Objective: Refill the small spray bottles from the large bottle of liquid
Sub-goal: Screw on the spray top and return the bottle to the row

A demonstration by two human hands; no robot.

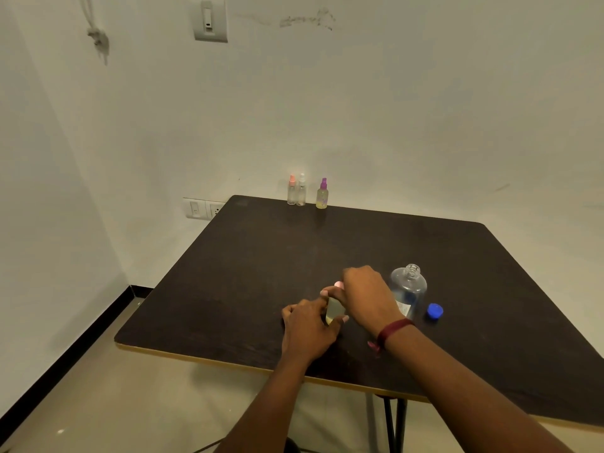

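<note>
The left hand is wrapped round the body of a small bottle, pressing it upright on the table so it cannot turn. Directly above that grip, the right hand pinches the pink sprayer at the neck. One hand anchors, the other twists. Whether the sprayer is going on or coming off cannot be told from here, though a yellowish tint low in the bottle suggests it may already hold liquid.

Just right of the grip, behind the right wrist, stands the big bottle, upright and uncapped, kept close for a short pour. Its blue cap lies just beyond it, out of the way of the hands.

Far ahead of the grip, at the table's back edge, three more wait in a row: pink-top and white-top touching or nearly so, both looking clear, and purple-top a little apart with yellowish liquid inside — likely sorted that way, done from not done.
</note>
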